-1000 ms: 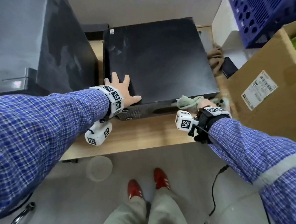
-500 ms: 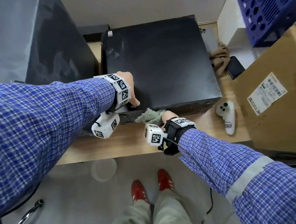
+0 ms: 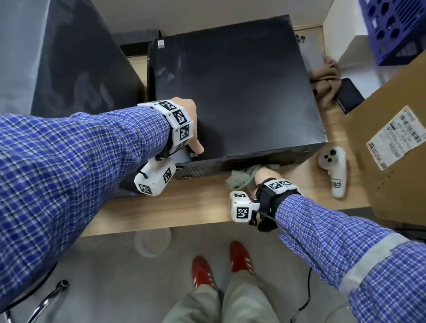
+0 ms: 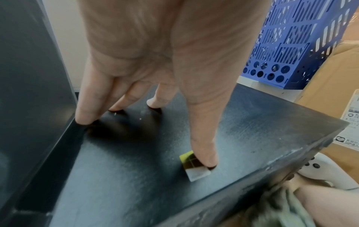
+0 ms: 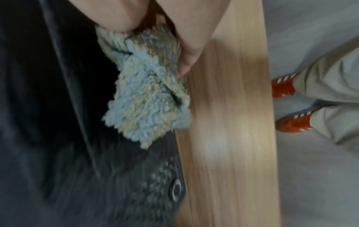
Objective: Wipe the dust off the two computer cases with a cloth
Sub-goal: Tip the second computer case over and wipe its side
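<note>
A black computer case (image 3: 230,89) lies flat on the wooden desk (image 3: 188,206); a taller dark case (image 3: 68,54) stands upright to its left. My left hand (image 3: 191,130) props on the flat case's near-left corner with straight fingertips (image 4: 83,118), thumb beside a small sticker (image 4: 194,164). My right hand (image 3: 263,175) grips a fluffy green-blue cloth (image 3: 241,178) and presses it against the case's front panel (image 5: 136,184). The cloth (image 5: 147,99) is bunched between thumb and fingers. Dust streaks show on the lid.
A white controller (image 3: 333,171) lies on the desk right of the case, next to a cardboard box (image 3: 398,138). A brown rag (image 3: 325,78), a phone (image 3: 349,95) and a blue crate (image 3: 399,25) sit behind. My legs and red shoes (image 3: 222,265) are below the desk edge.
My right hand has swept the cloth along the front panel, left and then back toward the middle. My left hand has risen from lying flat onto its fingertips.
</note>
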### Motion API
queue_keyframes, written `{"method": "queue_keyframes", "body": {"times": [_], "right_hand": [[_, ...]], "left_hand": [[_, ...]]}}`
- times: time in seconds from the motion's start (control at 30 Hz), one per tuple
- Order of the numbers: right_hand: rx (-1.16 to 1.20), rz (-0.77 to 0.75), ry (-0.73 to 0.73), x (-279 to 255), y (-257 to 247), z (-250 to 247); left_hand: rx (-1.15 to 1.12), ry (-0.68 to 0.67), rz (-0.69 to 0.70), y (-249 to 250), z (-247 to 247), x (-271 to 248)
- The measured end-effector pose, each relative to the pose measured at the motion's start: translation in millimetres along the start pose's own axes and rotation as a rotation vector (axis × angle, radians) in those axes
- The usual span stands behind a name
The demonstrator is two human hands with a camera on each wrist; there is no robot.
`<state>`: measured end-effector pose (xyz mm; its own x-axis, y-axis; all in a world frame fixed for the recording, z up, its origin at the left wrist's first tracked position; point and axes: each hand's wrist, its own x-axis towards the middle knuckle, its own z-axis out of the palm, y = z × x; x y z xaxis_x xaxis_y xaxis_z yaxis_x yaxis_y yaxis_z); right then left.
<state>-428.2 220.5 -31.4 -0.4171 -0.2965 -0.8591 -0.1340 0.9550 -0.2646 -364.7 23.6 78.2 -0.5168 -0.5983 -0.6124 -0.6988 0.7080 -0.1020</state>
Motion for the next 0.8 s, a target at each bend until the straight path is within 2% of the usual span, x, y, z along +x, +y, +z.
{"method": "queue_keyframes", "body": {"times": [0.13,0.2,0.33,0.43,0.5,0.63,0.73,0.8], "right_hand": [[0.066,-0.083,-0.022,13,-22,33],[0.037,-0.159,0.004,20,-26,33],[-0.101,-0.070,0.113,24,16,-6],[-0.104,0.044,0.163,4,45,-44],[-0.150,0.066,0.172,-9,52,-60],[-0.135,0.035,0.116,-8,50,-66],[-0.028,-0.014,0.139,9,51,-58],[-0.151,-0.011,0.199,3,43,-58]], "left_hand": [[0.014,0.005,-0.002,4,-3,-2],[0.022,0.007,-0.005,6,-3,-5],[0.002,0.017,0.002,4,-2,-6],[0.000,0.013,0.006,2,-2,-8],[0.005,0.014,0.004,2,-1,-9],[0.005,0.014,0.004,3,-3,-10],[0.022,0.015,0.015,4,-4,-12],[0.043,0.012,0.015,5,-4,-14]]}}
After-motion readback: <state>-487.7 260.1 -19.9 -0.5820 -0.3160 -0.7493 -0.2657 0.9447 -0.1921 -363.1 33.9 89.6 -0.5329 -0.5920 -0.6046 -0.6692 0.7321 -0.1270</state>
